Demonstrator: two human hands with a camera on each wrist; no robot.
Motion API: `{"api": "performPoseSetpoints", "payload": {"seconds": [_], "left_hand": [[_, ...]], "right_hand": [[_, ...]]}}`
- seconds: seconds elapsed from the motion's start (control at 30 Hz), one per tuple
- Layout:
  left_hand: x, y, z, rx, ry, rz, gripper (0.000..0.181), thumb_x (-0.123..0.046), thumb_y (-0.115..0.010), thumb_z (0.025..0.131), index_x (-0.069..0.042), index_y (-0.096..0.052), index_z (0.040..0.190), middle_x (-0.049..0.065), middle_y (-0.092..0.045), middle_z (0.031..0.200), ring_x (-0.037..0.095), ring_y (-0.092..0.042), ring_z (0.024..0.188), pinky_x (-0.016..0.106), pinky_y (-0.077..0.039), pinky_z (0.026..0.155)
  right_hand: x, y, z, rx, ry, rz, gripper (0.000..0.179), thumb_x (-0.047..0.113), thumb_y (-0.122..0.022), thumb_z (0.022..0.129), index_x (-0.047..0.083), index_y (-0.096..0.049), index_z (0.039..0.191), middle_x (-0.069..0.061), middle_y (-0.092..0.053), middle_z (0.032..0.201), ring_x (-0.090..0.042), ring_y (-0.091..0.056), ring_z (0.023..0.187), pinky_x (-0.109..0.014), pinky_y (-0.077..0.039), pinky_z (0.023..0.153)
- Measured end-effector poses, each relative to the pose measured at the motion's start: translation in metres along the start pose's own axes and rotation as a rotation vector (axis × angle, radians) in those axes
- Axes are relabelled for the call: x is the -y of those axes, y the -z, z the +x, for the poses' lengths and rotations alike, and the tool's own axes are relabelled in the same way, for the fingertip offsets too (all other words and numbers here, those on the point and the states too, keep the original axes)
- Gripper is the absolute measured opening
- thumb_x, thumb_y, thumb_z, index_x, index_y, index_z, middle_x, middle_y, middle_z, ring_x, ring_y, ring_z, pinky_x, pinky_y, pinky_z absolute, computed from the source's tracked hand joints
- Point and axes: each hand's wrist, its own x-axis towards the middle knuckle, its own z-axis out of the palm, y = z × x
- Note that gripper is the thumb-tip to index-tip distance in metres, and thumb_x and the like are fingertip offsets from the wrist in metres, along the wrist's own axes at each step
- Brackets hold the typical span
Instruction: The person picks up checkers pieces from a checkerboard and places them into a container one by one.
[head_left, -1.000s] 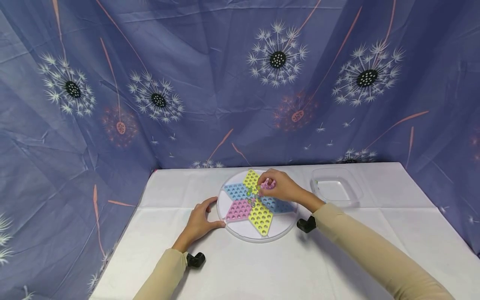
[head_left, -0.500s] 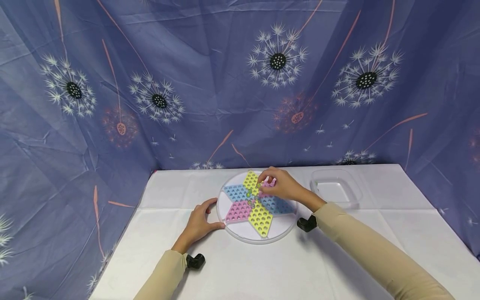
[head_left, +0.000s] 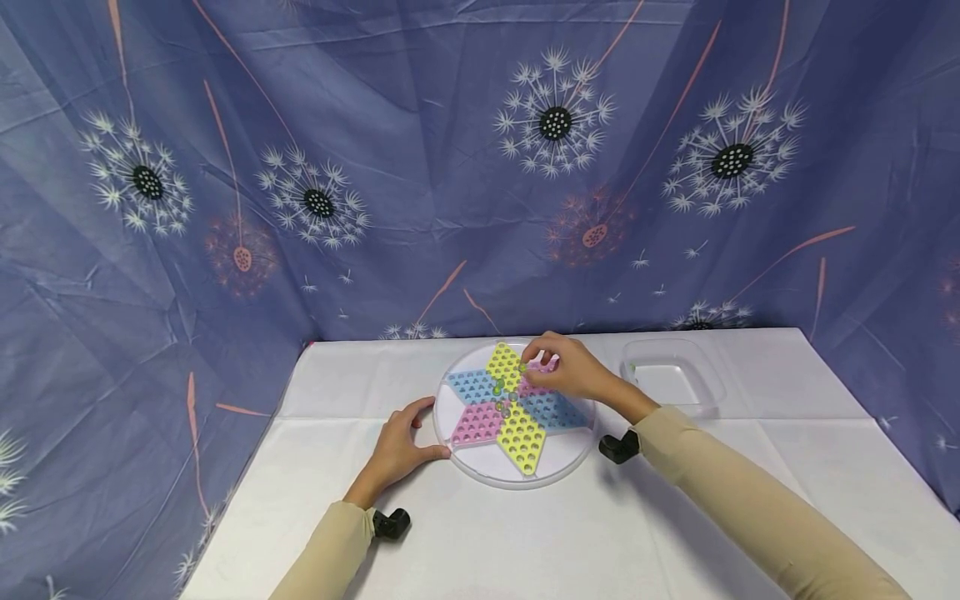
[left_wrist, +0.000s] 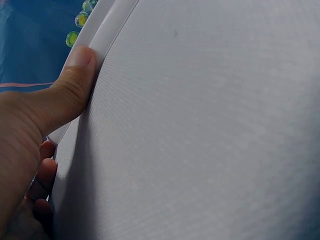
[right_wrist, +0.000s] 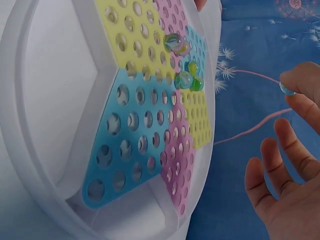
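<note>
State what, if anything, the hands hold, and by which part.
The right hand pinches a marble by its sides; the left hand touches the game board's rim.

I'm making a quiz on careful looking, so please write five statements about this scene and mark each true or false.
1. The right hand pinches a marble. True.
2. The left hand touches the edge of the round board. True.
3. The board is yellow all over. False: pink sections and blue sections show too.
4. A clear container stands right of the board. True.
5. The board bears no marbles. False: several marbles sit near its centre.
</note>
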Motion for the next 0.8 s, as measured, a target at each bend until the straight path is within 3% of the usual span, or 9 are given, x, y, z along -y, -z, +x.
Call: {"api": "performPoseSetpoints", "payload": {"seconds": [0.3,0.8], "left_hand": [[0.0,0.0,0.001,-0.003,-0.007,-0.002,0.097,-0.036,-0.097,0.068,-0.012,-0.052,0.15,0.002,-0.051,0.098,0.019,-0.041,0.087,0.038,-0.037,0.08],[0.0,0.0,-0.001,0.0,-0.007,-0.001,0.097,-0.036,-0.097,0.068,-0.012,-0.052,0.151,0.002,-0.052,0.099,0.019,-0.043,0.088,0.038,-0.039,0.081]], "right_hand": [[-0.006,0.014,-0.01,-0.03,-0.042,-0.031,0.015,0.015,-0.078,0.09,0.018,-0.074,0.104,-0.002,-0.065,0.11,-0.022,-0.06,0.092,-0.037,-0.052,0.073],[-0.035,0.062,-0.046,-0.095,-0.17,-0.092,0.013,0.022,-0.077,0.094,0.023,-0.074,0.106,-0.004,-0.064,0.115,-0.024,-0.06,0.096,-0.043,-0.052,0.079]]}}
